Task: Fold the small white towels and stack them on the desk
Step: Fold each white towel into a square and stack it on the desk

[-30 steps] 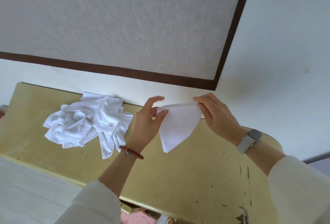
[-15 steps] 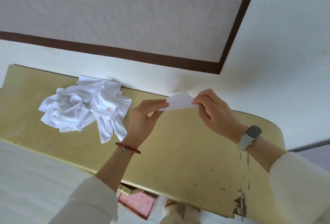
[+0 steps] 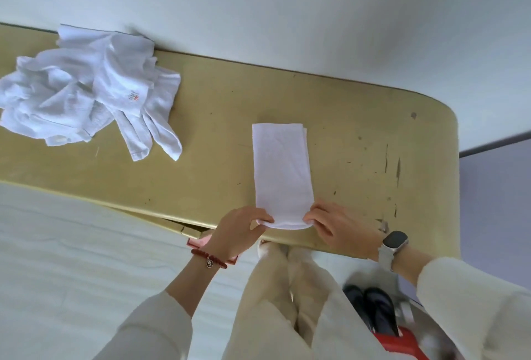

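Note:
A small white towel [image 3: 281,170], folded into a long narrow strip, lies flat on the yellow desk [image 3: 359,135], running from mid-desk to the near edge. My left hand [image 3: 240,229] pinches its near left corner. My right hand [image 3: 334,223] pinches its near right corner. A crumpled heap of unfolded white towels [image 3: 86,92] sits on the desk at the far left, against the wall.
A white bed [image 3: 71,259] fills the lower left, close to the desk's near edge. A white wall [image 3: 287,20] runs behind the desk. Below the desk I see my legs, dark shoes [image 3: 370,308], a red object [image 3: 402,342] and a pink box [image 3: 201,242].
The towel, held up in the air between both hands, now lies flat on the desk as a long strip. Both hands have come down to its near end, and my view has tilted downward.

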`<action>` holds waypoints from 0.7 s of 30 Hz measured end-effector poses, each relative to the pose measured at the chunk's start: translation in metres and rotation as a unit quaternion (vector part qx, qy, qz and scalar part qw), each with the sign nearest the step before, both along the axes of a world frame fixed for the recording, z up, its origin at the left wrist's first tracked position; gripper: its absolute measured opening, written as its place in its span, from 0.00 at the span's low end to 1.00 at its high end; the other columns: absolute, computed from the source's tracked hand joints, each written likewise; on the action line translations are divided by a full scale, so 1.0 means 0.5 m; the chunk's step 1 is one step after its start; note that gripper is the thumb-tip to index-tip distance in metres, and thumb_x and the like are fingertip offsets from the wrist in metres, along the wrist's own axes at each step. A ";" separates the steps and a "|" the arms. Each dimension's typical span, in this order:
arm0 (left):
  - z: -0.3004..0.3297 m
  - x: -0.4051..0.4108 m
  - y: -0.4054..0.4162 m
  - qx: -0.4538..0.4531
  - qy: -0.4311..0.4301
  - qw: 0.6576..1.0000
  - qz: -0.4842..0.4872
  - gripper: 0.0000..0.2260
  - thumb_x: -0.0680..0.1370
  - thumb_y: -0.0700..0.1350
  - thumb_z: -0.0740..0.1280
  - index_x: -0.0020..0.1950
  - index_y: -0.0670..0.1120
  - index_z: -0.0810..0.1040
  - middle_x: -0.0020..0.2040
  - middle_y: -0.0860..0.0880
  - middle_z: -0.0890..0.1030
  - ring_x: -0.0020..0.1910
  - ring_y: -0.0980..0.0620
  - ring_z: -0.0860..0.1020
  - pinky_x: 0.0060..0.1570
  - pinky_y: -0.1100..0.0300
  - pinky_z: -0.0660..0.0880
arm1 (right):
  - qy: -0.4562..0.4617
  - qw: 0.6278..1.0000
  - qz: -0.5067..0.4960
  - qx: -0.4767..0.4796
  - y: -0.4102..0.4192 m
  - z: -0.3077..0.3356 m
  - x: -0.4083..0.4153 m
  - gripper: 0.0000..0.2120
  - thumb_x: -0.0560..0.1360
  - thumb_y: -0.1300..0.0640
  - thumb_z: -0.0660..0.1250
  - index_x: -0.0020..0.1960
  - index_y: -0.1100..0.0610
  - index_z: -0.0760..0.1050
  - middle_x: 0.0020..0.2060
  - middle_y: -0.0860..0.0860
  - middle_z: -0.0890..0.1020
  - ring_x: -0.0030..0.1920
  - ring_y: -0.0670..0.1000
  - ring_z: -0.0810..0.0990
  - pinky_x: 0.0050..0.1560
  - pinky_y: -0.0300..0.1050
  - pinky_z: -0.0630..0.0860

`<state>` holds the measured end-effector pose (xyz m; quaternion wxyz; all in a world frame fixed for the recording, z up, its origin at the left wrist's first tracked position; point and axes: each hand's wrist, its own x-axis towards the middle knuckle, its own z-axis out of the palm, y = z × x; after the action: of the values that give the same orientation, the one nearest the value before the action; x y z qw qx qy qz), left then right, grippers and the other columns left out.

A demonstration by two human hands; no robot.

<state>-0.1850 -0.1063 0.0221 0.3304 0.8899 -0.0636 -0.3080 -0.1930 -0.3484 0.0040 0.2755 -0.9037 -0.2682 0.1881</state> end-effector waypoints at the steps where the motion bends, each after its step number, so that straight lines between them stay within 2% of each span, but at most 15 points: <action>1: -0.003 0.000 0.002 0.013 0.003 0.999 -0.029 0.09 0.75 0.43 0.66 0.54 0.51 0.81 0.59 0.55 0.78 0.61 0.58 0.73 0.58 0.71 0.63 | 0.003 1.000 0.006 -0.005 0.000 0.002 -0.003 0.12 0.74 0.55 0.53 0.48 0.54 0.75 0.42 0.49 0.78 0.34 0.51 0.76 0.32 0.48 0.75; 3: -0.004 0.007 0.003 0.030 0.013 0.995 -0.095 0.10 0.74 0.49 0.69 0.54 0.52 0.80 0.57 0.58 0.77 0.62 0.60 0.69 0.60 0.68 0.63 | 0.027 0.999 -0.008 -0.020 0.002 0.008 0.002 0.13 0.75 0.53 0.55 0.50 0.54 0.77 0.43 0.48 0.79 0.38 0.50 0.76 0.38 0.46 0.75; 5: -0.002 0.025 -0.003 0.033 0.020 0.993 -0.114 0.12 0.73 0.55 0.68 0.54 0.54 0.79 0.55 0.60 0.77 0.58 0.62 0.69 0.61 0.64 0.63 | 0.062 0.995 -0.079 -0.002 0.010 0.010 0.027 0.11 0.77 0.55 0.58 0.53 0.56 0.77 0.43 0.48 0.78 0.40 0.49 0.75 0.43 0.44 0.73; 8: -0.008 0.065 -0.020 0.029 -0.037 0.998 -0.031 0.12 0.76 0.54 0.65 0.56 0.53 0.78 0.55 0.59 0.77 0.57 0.60 0.70 0.60 0.65 0.61 | 0.050 0.970 -0.236 0.035 0.038 0.009 0.100 0.10 0.78 0.60 0.58 0.53 0.60 0.77 0.41 0.49 0.77 0.36 0.47 0.74 0.42 0.42 0.71; 12: -0.043 0.120 -0.043 0.062 -0.161 0.982 0.078 0.15 0.77 0.45 0.64 0.64 0.47 0.74 0.64 0.49 0.72 0.64 0.47 0.68 0.61 0.57 0.62 | 0.060 0.918 -0.388 0.050 0.075 -0.002 0.212 0.10 0.78 0.58 0.57 0.51 0.61 0.76 0.41 0.56 0.81 0.40 0.55 0.78 0.45 0.52 0.76; 17: -0.076 0.177 -0.055 0.103 -0.188 0.974 0.076 0.24 0.77 0.48 0.63 0.72 0.49 0.62 0.74 0.50 0.60 0.71 0.48 0.58 0.64 0.52 0.60 | 0.066 0.888 -0.455 0.020 0.095 -0.037 0.290 0.11 0.77 0.52 0.58 0.54 0.57 0.73 0.40 0.47 0.76 0.41 0.50 0.74 0.40 0.43 0.69; 19: -0.084 0.203 -0.054 0.105 -0.194 0.972 0.084 0.25 0.77 0.47 0.63 0.73 0.49 0.60 0.74 0.50 0.59 0.71 0.47 0.57 0.65 0.51 0.59 | 0.057 0.894 -0.445 0.017 0.098 -0.049 0.301 0.12 0.77 0.52 0.59 0.56 0.56 0.72 0.40 0.46 0.74 0.41 0.49 0.74 0.40 0.43 0.68; 21: -0.089 0.229 -0.052 0.090 -0.197 0.971 0.100 0.25 0.78 0.45 0.62 0.73 0.49 0.60 0.73 0.51 0.61 0.70 0.48 0.58 0.65 0.53 0.59 | 0.041 0.907 -0.420 -0.001 0.102 -0.058 0.306 0.11 0.77 0.53 0.58 0.57 0.55 0.72 0.41 0.46 0.73 0.41 0.49 0.73 0.39 0.43 0.68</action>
<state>-0.0705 -0.1322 -0.0223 0.2589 0.9610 -0.0096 -0.0963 -0.0401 -0.2976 -0.0248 0.3386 -0.9247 0.1478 0.0919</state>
